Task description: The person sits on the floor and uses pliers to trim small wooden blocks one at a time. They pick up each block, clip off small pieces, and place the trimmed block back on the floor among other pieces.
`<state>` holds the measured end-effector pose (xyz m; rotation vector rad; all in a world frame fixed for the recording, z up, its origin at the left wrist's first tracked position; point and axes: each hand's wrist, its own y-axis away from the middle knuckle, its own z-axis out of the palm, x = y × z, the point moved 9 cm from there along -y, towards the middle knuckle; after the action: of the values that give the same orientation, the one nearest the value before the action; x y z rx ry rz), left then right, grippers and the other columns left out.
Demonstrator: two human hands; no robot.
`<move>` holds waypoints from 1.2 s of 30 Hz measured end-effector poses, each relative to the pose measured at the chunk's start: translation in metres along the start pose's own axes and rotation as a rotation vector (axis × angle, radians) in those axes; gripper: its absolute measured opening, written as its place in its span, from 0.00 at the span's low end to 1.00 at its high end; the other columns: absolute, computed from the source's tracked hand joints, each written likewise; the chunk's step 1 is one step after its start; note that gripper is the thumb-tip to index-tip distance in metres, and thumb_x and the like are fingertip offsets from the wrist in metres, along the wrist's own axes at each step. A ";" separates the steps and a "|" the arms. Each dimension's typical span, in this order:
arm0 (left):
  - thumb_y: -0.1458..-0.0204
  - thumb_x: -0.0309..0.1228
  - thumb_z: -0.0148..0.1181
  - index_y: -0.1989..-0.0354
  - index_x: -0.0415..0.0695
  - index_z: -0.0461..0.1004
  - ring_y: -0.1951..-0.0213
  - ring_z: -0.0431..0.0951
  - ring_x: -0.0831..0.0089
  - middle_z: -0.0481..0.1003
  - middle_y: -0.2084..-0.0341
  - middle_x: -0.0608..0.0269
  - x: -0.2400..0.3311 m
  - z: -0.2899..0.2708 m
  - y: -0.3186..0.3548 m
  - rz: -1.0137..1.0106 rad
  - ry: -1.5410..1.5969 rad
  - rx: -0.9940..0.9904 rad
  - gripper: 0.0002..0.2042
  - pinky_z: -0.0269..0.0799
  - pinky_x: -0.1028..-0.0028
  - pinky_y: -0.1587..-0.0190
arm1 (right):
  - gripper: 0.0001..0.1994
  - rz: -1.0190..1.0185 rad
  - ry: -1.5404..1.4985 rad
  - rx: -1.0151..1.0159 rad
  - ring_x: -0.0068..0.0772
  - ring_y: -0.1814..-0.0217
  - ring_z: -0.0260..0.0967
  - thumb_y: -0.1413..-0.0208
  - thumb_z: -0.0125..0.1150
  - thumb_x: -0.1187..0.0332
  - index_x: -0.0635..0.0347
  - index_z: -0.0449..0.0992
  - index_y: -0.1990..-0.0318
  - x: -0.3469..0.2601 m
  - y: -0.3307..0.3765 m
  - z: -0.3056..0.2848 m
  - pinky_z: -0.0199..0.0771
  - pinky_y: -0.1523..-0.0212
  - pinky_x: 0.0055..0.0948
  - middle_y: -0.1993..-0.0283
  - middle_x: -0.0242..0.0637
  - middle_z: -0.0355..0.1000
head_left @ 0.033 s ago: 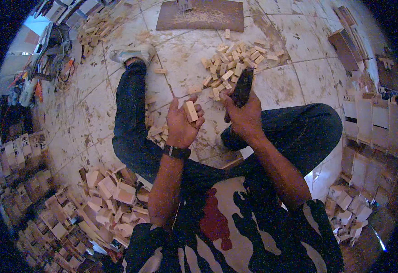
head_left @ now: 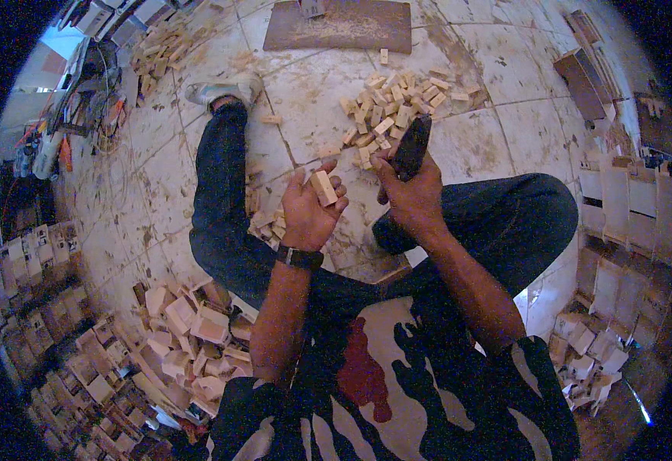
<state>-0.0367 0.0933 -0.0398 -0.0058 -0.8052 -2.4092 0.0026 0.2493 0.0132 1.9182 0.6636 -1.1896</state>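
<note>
My left hand (head_left: 309,213) is raised palm-up over my lap and holds a small pale wooden block (head_left: 323,187) between thumb and fingers; a dark watch sits on that wrist. Just to its right, my right hand (head_left: 411,196) is closed around a dark tool (head_left: 413,144) that points away from me. Its tip reaches the near edge of a loose pile of small wooden blocks (head_left: 397,107) on the tiled floor. The two hands are close together but do not touch.
I sit on a dirty tiled floor, left leg stretched out to a white shoe (head_left: 224,91). A brown board (head_left: 340,27) lies beyond the pile. Several blocks (head_left: 267,219) lie by my left thigh. Heaps of wooden pieces (head_left: 190,330) sit lower left; boards (head_left: 620,200) stand right.
</note>
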 end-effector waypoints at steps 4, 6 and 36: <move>0.39 0.39 0.44 0.54 0.39 0.66 0.68 0.70 0.68 0.69 0.72 0.62 -0.003 -0.010 -0.009 0.081 -0.026 0.057 0.15 0.67 0.71 0.65 | 0.11 -0.176 -0.022 -0.005 0.24 0.72 0.68 0.50 0.65 0.66 0.62 0.71 0.65 -0.018 0.006 0.004 0.69 0.69 0.27 0.73 0.32 0.71; 0.39 0.39 0.44 0.54 0.39 0.65 0.67 0.70 0.69 0.69 0.72 0.63 -0.002 -0.009 -0.010 0.130 -0.057 0.060 0.15 0.68 0.71 0.64 | 0.11 -0.309 0.023 -0.018 0.23 0.73 0.68 0.50 0.65 0.66 0.62 0.71 0.64 -0.031 0.014 0.005 0.69 0.69 0.27 0.74 0.32 0.71; 0.48 0.32 0.61 0.52 0.37 0.67 0.65 0.74 0.75 0.73 0.66 0.64 0.015 0.010 0.025 0.033 -1.040 0.181 0.18 0.74 0.71 0.60 | 0.19 -0.323 0.150 -0.476 0.28 0.69 0.69 0.52 0.65 0.70 0.64 0.67 0.54 -0.036 0.009 0.028 0.70 0.67 0.30 0.69 0.37 0.72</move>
<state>-0.0369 0.0747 -0.0153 -1.2585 -1.4219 -2.1933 -0.0204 0.2195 0.0416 1.5393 1.2528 -0.9665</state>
